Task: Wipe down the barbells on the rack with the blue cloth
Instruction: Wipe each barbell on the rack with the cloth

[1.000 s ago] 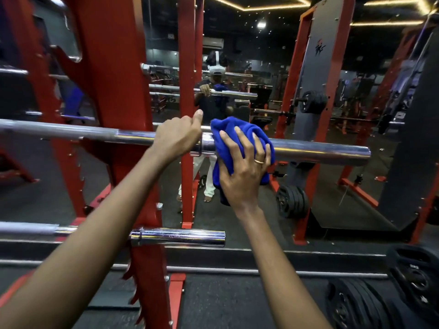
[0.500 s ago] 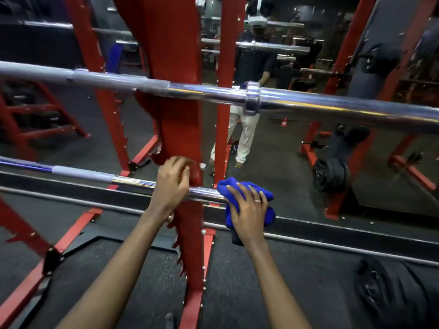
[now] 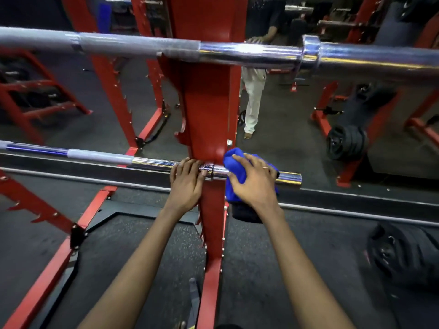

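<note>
Two chrome barbells lie across a red rack (image 3: 209, 96). The upper barbell (image 3: 249, 52) crosses the top of the view. On the lower barbell (image 3: 99, 155), my left hand (image 3: 186, 181) grips the shaft just left of its collar, fingers curled over the bar. My right hand (image 3: 255, 182) holds the blue cloth (image 3: 234, 162) wrapped over the lower barbell's sleeve, right of the collar. The sleeve's bare end sticks out to the right of the cloth. Part of the cloth hangs below the bar in shadow.
A wall mirror behind the rack reflects a person and other red frames. Black weight plates (image 3: 346, 142) hang on a red stand at right. More plates (image 3: 403, 252) lie on the dark rubber floor at lower right. The rack's red base rails (image 3: 47, 276) run across the floor at left.
Both hands dropped from the upper barbell to the lower one. Since half a second ago the cloth has shifted a little right along the sleeve, and the view has come closer.
</note>
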`<state>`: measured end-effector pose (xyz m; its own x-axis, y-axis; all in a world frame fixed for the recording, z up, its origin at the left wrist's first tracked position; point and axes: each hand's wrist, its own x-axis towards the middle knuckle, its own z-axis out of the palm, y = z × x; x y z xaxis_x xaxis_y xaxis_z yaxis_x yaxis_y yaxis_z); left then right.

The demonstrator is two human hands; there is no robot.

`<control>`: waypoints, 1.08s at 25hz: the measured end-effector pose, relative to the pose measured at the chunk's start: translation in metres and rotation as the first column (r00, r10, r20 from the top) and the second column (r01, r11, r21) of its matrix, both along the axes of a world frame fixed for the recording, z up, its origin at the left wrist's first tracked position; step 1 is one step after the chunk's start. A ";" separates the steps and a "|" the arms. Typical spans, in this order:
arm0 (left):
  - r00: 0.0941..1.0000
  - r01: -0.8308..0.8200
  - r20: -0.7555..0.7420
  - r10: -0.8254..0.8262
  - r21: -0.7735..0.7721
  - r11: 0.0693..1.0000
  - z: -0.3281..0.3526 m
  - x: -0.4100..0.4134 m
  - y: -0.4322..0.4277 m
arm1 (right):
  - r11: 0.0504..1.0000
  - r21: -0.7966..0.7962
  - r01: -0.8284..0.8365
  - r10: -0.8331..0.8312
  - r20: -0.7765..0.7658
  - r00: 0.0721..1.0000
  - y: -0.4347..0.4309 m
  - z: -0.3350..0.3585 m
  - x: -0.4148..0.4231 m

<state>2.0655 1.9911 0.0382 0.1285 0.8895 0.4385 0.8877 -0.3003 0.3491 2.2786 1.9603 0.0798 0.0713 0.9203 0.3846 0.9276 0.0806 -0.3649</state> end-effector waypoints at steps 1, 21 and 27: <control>1.000 0.009 0.009 -0.010 0.006 1.000 -0.002 -0.002 0.001 | 0.997 0.023 0.076 -0.076 0.015 0.997 0.001 -0.005 0.009; 0.980 0.167 0.092 -0.175 0.084 0.982 0.009 -0.091 0.037 | 0.814 0.331 0.477 -0.240 -0.556 0.796 -0.013 -0.044 -0.094; 0.979 0.192 0.055 -0.195 0.055 0.980 0.007 -0.095 0.040 | 0.927 0.345 0.146 -0.115 -0.109 0.987 -0.015 -0.046 -0.158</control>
<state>1.9706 2.0310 0.0453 0.2687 0.8276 0.4928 0.7891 -0.4825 0.3801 2.1202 1.9453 0.0339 0.2287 0.7077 0.6685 0.9050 0.0984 -0.4138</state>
